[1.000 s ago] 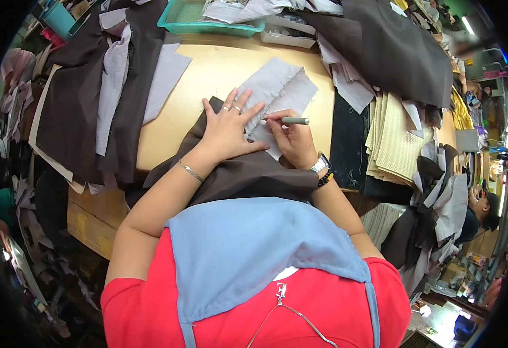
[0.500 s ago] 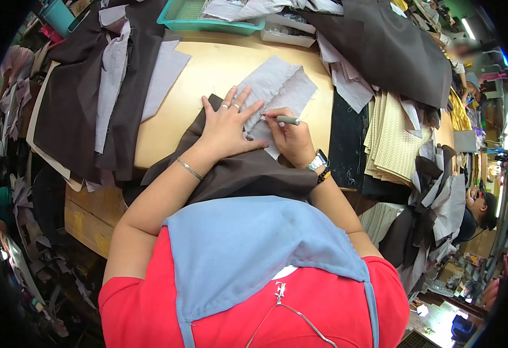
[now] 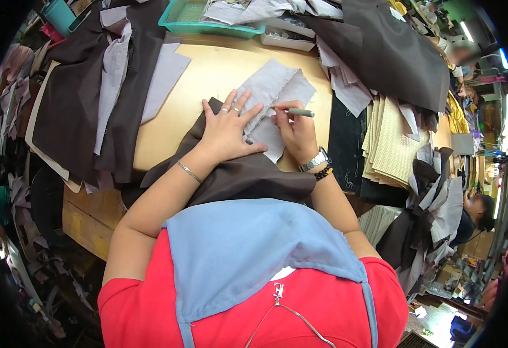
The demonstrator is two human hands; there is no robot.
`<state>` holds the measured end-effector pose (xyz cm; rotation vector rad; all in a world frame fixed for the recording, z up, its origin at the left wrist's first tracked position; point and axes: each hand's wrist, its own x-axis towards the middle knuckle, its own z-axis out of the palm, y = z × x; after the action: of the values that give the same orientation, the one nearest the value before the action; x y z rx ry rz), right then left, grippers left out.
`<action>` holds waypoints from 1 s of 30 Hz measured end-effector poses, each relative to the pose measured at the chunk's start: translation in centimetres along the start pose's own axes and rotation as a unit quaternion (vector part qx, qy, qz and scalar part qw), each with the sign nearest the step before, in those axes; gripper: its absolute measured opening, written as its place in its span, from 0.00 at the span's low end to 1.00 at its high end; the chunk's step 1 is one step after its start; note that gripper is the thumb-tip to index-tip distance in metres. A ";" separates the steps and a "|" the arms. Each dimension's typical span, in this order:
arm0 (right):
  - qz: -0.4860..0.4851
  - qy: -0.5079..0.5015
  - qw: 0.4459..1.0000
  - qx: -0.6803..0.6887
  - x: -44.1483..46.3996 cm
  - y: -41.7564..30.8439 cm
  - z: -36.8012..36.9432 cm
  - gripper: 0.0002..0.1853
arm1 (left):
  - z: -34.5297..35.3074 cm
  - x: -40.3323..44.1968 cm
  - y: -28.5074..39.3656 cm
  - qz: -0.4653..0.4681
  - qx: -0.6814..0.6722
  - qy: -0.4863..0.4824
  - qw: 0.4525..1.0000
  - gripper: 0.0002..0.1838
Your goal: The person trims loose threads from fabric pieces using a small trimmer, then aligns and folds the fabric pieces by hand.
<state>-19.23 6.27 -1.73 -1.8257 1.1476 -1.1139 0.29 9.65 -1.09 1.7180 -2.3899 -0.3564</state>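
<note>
My left hand (image 3: 229,129) lies flat with its fingers spread, pressing on the left edge of a light grey cloth piece (image 3: 293,91). That cloth has a frayed seam or fold running along its middle. Between the fingers of my right hand (image 3: 297,134) is a slim grey-green pen (image 3: 301,112), its tip at the cloth near the seam. Dark brown fabric (image 3: 248,177) is bunched beneath my left palm and wrist, reaching toward my apron. Under both fabrics is the pale tabletop (image 3: 207,69).
Dark and grey fabric pieces (image 3: 71,110) drape over the table's left side. A turquoise tray (image 3: 213,26) and a white box (image 3: 288,36) stand at the back. On the right are cream quilted sheets (image 3: 394,139) and a large dark cloth (image 3: 381,49). Other people are farther right.
My right hand has shifted slightly right and up along the cloth with the pen, which now lies more level. My left hand stays in place.
</note>
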 end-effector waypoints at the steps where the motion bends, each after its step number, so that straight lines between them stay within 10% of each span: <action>1: 0.001 -0.007 1.000 0.026 -0.5 -0.1 0.0 0.06 | 0.0 0.0 0.0 0.000 -0.001 0.001 1.000 0.52; 30: 0.010 0.022 0.998 -0.053 0.8 0.6 -0.3 0.05 | 0.1 -0.1 0.0 0.002 -0.001 -0.003 1.000 0.52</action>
<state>-19.53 5.28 -1.93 -1.8745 1.2686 -1.1062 0.25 9.76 -1.17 1.7142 -2.3960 -0.3630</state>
